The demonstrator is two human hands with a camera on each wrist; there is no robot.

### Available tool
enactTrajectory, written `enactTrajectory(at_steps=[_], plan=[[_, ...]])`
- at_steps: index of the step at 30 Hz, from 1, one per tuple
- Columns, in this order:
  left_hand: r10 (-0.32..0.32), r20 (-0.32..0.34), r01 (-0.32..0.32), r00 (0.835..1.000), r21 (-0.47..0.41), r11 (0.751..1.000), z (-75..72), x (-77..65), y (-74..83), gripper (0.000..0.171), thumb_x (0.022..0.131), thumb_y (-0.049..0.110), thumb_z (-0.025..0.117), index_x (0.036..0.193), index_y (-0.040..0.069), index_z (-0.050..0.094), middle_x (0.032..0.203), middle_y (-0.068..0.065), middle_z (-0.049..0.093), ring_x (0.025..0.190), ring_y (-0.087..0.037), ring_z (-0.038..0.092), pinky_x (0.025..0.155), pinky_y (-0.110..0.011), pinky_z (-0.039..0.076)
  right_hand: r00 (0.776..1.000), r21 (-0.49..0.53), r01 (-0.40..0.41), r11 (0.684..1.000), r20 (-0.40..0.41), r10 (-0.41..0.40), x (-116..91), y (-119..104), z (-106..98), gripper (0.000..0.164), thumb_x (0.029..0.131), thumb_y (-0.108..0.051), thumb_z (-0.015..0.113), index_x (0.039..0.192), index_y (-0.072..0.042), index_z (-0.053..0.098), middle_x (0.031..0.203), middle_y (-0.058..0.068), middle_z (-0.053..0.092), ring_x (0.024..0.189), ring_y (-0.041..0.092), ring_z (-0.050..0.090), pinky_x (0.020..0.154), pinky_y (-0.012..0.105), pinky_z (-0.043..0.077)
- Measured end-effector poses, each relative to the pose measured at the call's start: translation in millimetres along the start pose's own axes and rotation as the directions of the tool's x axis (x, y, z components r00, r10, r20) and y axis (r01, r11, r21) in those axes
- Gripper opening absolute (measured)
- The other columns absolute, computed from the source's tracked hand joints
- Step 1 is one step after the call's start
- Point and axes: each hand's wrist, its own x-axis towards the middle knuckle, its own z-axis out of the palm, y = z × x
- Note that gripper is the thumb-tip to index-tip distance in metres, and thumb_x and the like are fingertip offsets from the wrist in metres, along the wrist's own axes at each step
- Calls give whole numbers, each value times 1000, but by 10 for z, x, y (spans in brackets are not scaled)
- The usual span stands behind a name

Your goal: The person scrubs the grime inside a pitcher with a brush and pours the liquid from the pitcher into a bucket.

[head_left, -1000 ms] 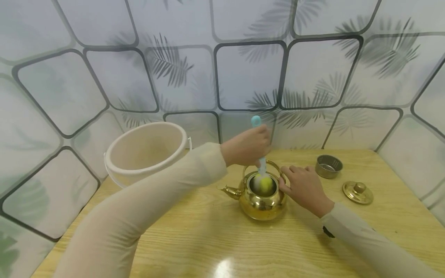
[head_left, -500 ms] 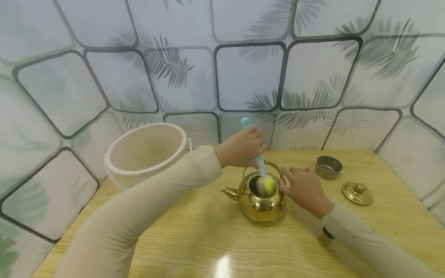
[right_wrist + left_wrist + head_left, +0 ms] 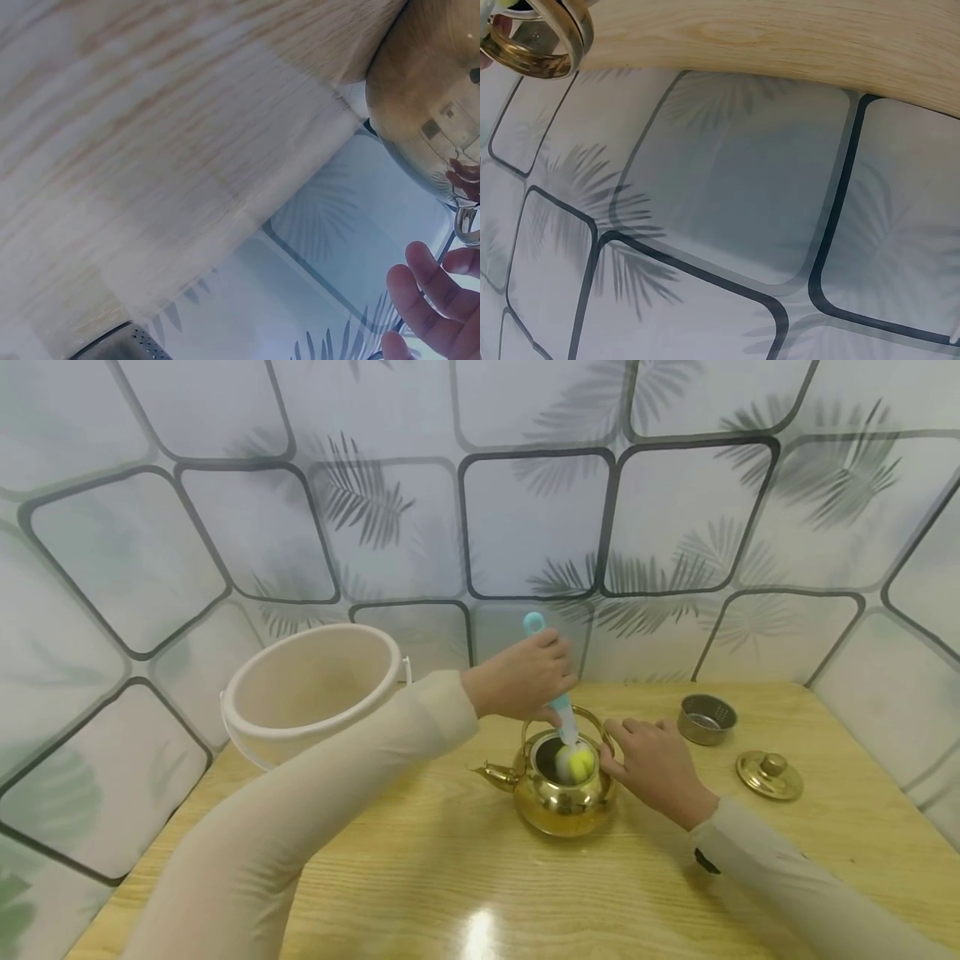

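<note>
A shiny gold kettle (image 3: 564,814) stands lidless on the wooden table, its spout pointing left. My left hand (image 3: 521,677) grips the light blue handle of a cleaning brush (image 3: 580,762) from above. The brush's yellow-and-white head sits blurred inside the kettle's opening. At the kettle's right side, my right hand (image 3: 654,768) holds the base of its hoop handle between thumb and fingers. The right wrist view catches some curled fingers (image 3: 427,300) beside the gold body. In the left wrist view only the kettle's handle (image 3: 529,60) shows at the top left corner.
A large cream bucket (image 3: 243,720) with a white bail is on the left, partly behind the left sleeve. A perforated metal strainer cup (image 3: 707,731) and the gold lid (image 3: 770,777) lie to the right. Patterned wall covering (image 3: 536,527) rises behind the table (image 3: 420,877).
The brush handle's top has tilted left from near upright, and its head has shifted slightly right in the kettle. My left hand moved a little left; my right hand stayed on the kettle.
</note>
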Motion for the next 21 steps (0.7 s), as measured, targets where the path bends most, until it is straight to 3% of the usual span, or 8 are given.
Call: enactTrajectory(at_steps=[12, 21], plan=[[67, 82, -55, 994, -142, 988, -54, 72, -57, 64, 76, 72, 52, 111, 20, 66, 100, 4, 68, 91, -16, 51, 89, -32, 35, 1000, -3, 0, 1000, -17, 0, 9, 5, -7, 19, 80, -24, 47, 83, -8, 57, 53, 0, 45, 42, 12, 35, 49, 33, 30], [129, 67, -121, 989, -112, 986, -74, 138, -79, 60, 74, 73, 54, 102, 22, 69, 95, 4, 69, 89, -17, 53, 86, -33, 33, 1000, -7, 4, 1000, 2, -4, -1, 4, -7, 20, 81, -24, 46, 84, -8, 57, 53, 0, 45, 42, 12, 33, 48, 31, 28]])
